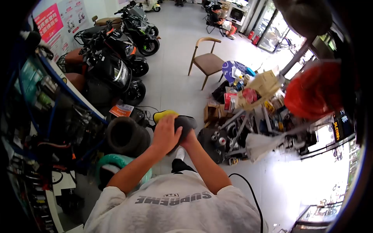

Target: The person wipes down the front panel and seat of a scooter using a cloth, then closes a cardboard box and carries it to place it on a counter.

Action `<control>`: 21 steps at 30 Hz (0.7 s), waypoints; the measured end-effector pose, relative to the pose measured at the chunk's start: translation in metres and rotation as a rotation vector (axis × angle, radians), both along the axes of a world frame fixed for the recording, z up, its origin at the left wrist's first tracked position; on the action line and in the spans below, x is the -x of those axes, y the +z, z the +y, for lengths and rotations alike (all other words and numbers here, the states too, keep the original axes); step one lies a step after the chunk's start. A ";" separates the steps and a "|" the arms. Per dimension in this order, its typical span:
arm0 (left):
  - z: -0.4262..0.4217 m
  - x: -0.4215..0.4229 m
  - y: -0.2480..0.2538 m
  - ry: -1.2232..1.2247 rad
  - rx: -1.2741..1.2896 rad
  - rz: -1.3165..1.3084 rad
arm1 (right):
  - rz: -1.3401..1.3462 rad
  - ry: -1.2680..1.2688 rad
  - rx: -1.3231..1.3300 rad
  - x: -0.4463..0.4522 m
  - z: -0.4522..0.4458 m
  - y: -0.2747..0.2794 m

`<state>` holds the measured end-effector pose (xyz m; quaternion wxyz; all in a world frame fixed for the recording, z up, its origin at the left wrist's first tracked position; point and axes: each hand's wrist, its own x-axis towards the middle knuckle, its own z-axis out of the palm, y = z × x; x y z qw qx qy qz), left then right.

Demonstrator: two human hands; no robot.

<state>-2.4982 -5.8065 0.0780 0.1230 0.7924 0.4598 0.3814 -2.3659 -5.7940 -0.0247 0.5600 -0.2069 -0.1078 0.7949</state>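
In front of my shirt, both hands hold a rounded black thing [185, 122] with a yellow part [165, 115]. It looks padded and somewhat like a saddle, but I cannot make out its exact kind. My left hand [166, 133] lies over its near left side, fingers pressed against it and thumb toward the black part. Beneath the right side is my right hand [189, 139], its fingers mostly hidden by the black thing. Close to the left wrist stand stacked black tyres [123, 136], and a green-wrapped ring [145, 176] sits below the left forearm.
Several electric scooters [116, 72] line the left wall. Ahead is a wooden chair [209, 64]. On the right, a cluttered workbench [252, 97] has cardboard boxes [211, 112] beside it and a red bag [314, 91] hanging nearby. A seated person [221, 21] is far back.
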 end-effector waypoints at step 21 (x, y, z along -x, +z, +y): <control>0.499 -0.105 0.038 -0.082 0.253 0.016 | 0.252 0.109 -0.264 -0.111 0.447 -0.009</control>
